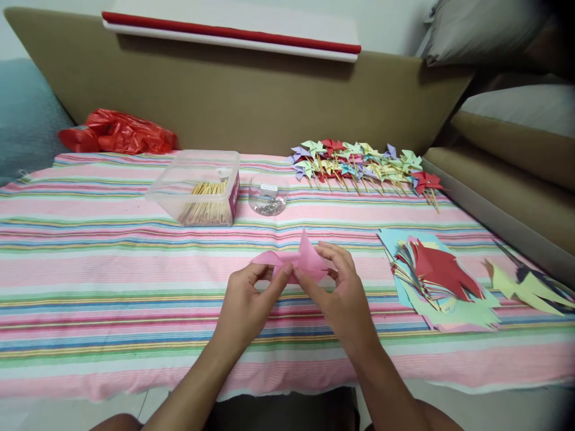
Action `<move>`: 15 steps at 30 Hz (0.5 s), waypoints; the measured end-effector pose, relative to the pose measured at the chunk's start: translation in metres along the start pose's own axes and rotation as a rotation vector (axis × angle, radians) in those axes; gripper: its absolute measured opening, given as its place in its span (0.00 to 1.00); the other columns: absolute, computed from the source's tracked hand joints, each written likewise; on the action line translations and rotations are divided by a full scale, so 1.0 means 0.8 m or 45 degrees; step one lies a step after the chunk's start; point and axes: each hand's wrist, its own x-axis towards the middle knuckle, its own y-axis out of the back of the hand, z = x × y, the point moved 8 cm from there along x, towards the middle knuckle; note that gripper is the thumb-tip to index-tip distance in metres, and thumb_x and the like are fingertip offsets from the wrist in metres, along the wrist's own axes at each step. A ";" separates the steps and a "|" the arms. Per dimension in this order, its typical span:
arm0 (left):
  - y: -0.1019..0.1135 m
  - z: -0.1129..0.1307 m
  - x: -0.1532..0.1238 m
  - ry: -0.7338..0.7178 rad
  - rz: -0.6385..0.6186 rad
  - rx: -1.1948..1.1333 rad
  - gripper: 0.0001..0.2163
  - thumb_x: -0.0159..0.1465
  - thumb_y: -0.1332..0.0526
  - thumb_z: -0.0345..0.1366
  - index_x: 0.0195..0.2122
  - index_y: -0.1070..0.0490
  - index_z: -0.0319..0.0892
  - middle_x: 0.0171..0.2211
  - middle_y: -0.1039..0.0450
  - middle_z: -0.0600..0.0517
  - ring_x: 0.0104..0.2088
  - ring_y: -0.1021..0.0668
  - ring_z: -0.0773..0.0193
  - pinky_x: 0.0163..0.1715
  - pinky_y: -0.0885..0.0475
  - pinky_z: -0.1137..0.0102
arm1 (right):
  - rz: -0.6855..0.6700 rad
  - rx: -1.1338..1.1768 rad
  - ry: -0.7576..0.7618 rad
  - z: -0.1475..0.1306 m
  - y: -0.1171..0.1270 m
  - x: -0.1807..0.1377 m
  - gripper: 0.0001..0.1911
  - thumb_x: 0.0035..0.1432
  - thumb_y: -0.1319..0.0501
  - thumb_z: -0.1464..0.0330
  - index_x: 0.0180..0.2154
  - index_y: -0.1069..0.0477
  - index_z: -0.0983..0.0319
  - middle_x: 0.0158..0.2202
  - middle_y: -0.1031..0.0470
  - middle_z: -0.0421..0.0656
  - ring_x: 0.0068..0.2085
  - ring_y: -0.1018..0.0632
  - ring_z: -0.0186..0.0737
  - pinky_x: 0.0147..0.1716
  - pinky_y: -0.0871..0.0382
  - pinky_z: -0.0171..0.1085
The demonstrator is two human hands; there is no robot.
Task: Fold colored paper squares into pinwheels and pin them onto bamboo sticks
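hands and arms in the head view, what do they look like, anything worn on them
The left hand and right hand are human and five-fingered, with no gloves and no rings that can be made out. The left forearm and right forearm are bare, with no sleeve, watch or bracelet showing.

Pale wall point(390, 24) behind brn backrest point(233, 105) (v. wide), tiled flr point(485, 412) below.

Paper point(309, 256) sits between left hand point(247, 302) and right hand point(347, 299); beyond, a box point(173, 190) with sticks point(206, 209) inside stands left of a jar point(257, 193). Bag point(130, 134) far left, pinwheels point(353, 160) far right, sheets point(438, 269) nearer right.
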 end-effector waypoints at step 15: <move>0.005 0.001 0.007 -0.042 -0.147 -0.016 0.14 0.61 0.32 0.41 0.20 0.28 0.43 0.19 0.39 0.56 0.23 0.36 0.67 0.24 0.41 0.71 | -0.252 0.143 -0.152 0.001 -0.014 -0.002 0.08 0.57 0.34 0.63 0.38 0.19 0.56 0.51 0.25 0.44 0.54 0.24 0.48 0.51 0.28 0.44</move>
